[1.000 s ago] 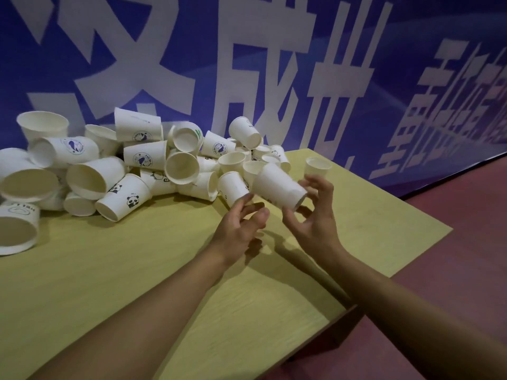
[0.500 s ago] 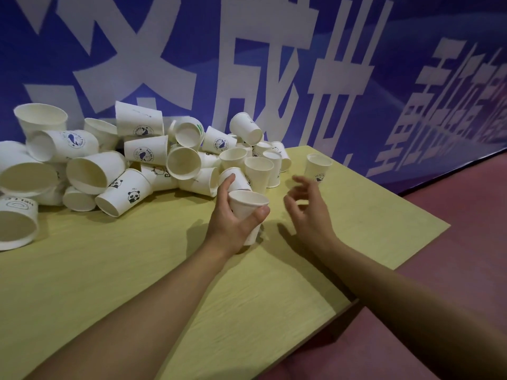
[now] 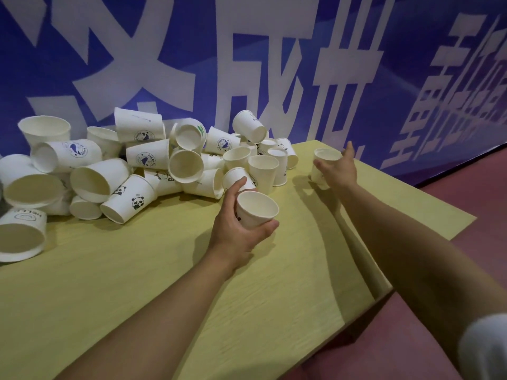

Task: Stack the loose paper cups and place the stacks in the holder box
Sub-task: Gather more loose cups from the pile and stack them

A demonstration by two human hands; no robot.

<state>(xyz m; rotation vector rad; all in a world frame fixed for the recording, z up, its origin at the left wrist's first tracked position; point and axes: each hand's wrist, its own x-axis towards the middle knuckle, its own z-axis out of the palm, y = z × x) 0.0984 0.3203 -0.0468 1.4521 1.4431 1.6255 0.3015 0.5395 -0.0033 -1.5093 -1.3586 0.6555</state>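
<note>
The held cup (image 3: 256,211) sits upright in the left hand (image 3: 237,229), mouth up, thumb curled round its near wall and fingers wrapped behind it, just above the table (image 3: 164,283) and close in front of the pile (image 3: 142,165). It is a small white paper cup with a rolled rim and a dark print low on its side, mostly hidden by the fingers.

The right hand (image 3: 338,170) is stretched far out to a lone cup (image 3: 322,167) standing upright apart from the pile, near the table's far edge. The palm and fingers lie against its near side; whether they have closed round it I cannot tell, since the hand covers most of the cup.

The step in hand looks like fetching that lone cup to nest with the held one. To do it well, take it round the wall below the rim with a light squeeze, as thin paper dents easily, keep it upright, and drop it straight into the held cup with the mouths lined up so the rims seat evenly. The left hand should keep its cup level and steady.

The pile holds many more white cups of differing widths, most tipped on their sides, some printed with pandas or round blue logos; a few stand upright at its right end. Only like sizes will likely nest well. No holder box is in view. Behind the table hangs a blue banner (image 3: 274,64) with large white characters.
</note>
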